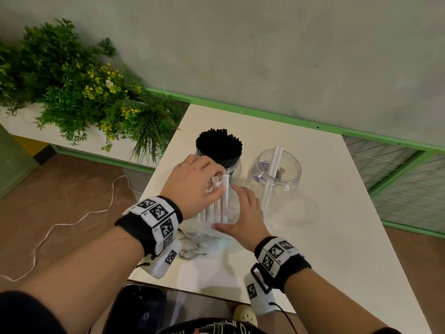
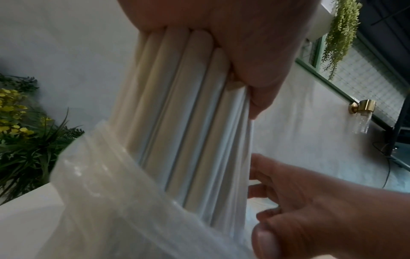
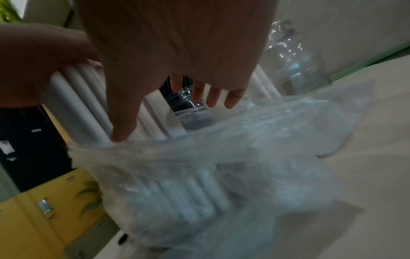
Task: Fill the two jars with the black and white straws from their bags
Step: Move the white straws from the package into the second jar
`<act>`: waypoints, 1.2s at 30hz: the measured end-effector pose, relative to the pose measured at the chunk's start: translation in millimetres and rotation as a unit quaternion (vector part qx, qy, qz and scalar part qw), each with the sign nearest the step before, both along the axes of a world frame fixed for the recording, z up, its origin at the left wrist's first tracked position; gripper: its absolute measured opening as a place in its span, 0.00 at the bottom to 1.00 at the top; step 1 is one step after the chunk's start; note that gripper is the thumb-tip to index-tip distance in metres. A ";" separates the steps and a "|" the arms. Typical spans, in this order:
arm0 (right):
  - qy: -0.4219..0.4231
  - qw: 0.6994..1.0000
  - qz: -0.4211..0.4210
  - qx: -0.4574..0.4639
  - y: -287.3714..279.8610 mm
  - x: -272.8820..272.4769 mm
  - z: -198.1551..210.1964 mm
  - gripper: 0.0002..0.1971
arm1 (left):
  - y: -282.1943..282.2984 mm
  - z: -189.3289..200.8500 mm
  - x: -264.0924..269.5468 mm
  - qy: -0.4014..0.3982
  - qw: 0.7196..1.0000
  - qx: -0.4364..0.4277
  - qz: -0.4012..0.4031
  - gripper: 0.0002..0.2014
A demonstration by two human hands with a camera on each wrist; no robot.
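My left hand point(image 1: 212, 186) grips a bundle of white straws point(image 1: 220, 203) near their top ends; their lower ends stand in a clear plastic bag point(image 1: 204, 235) on the white table point(image 1: 337, 213). The left wrist view shows that left hand point(image 2: 239, 57) wrapped round the white straws point(image 2: 184, 113) above the bag point(image 2: 99, 192). My right hand point(image 1: 240, 208) lies open with straight fingers beside the bundle, its thumb on the bag's rim point(image 3: 155, 149). Behind stand a jar packed with black straws point(image 1: 219, 148) and a clear jar point(image 1: 274, 172) holding two white straws.
A planter of green foliage with yellow flowers point(image 1: 79, 92) borders the table's left side. A green rail point(image 1: 265, 114) and the wall run along the back. A white cord point(image 1: 72, 222) lies on the floor at left. A dark phone point(image 1: 137, 309) shows at the near edge.
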State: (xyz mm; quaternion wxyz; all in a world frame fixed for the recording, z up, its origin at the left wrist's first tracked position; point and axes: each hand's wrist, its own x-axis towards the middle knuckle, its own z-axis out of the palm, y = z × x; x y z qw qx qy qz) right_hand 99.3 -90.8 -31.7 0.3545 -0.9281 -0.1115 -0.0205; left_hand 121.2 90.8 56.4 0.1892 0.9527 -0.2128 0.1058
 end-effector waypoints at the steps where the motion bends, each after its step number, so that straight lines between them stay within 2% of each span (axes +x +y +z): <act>1: 0.023 1.000 0.000 0.001 4.4 0.7 0.4 0.55 | 1.7 2.2 1.5 0.011 1.000 -0.008 -0.003 0.25; 4: 0.099 0.994 -0.017 -0.031 11.0 2.3 -1.1 0.59 | 18.1 11.7 1.8 0.040 0.997 -0.063 0.026 0.34; 6: 0.112 0.992 -0.021 -0.053 10.6 2.3 -6.2 0.59 | 35.2 13.5 -2.8 0.073 0.990 -0.104 0.063 0.40; 8: 0.110 0.991 -0.023 -0.071 10.5 1.2 -8.2 0.57 | 48.2 9.9 -12.3 0.145 0.973 -0.155 0.091 0.44; 9: 0.114 0.990 -0.024 -0.079 11.3 1.0 -9.2 0.56 | 52.0 6.1 -16.8 0.190 0.956 -0.201 0.102 0.43; 12: 0.137 0.984 -0.028 -0.108 15.0 4.4 -10.9 0.56 | 57.1 -14.6 -24.7 0.323 0.869 -0.345 0.145 0.35; 17: 0.146 0.971 -0.025 -0.187 15.7 16.0 -14.1 0.54 | 52.2 -41.7 -30.0 0.456 0.790 -0.362 0.194 0.11; 19: 0.149 0.973 -0.015 -0.175 12.9 20.1 -21.9 0.51 | 45.2 -48.7 -30.1 0.455 0.781 -0.376 0.204 0.10; 23: 0.122 0.972 0.082 -0.182 8.6 30.2 -24.2 0.36 | 38.1 -60.4 -27.1 0.403 0.794 -0.394 0.228 0.12; 25: 0.114 0.978 0.090 -0.148 5.2 35.2 -17.4 0.32 | 36.5 -61.5 -24.2 0.394 0.768 -0.444 0.242 0.12; 28: 0.121 0.988 0.063 -0.072 0.4 40.4 -16.8 0.33 | 36.6 -69.6 -19.2 0.386 0.722 -0.503 0.277 0.11; 31: 0.137 0.984 0.067 -0.097 -1.0 34.6 -27.5 0.36 | 34.5 -85.6 -19.4 0.408 0.674 -0.529 0.316 0.07; 32: 0.137 0.984 0.066 -0.094 -2.2 32.3 -31.6 0.37 | 33.2 -89.8 -19.8 0.417 0.666 -0.528 0.323 0.04; 33: 0.138 0.985 0.065 -0.085 -3.7 30.6 -34.8 0.37 | 33.0 -93.5 -19.8 0.425 0.665 -0.520 0.326 0.05; 34: 0.141 0.985 0.063 -0.079 -5.2 30.6 -37.7 0.38 | 33.7 -95.2 -18.7 0.429 0.680 -0.500 0.323 0.06; 35: 0.145 0.984 0.066 -0.080 -6.5 31.6 -37.6 0.38 | 35.1 -97.2 -15.7 0.419 0.712 -0.469 0.313 0.08; 36: 0.149 0.982 0.067 -0.090 -8.4 33.2 -37.4 0.37 | 36.2 -94.8 -13.6 0.398 0.755 -0.425 0.301 0.08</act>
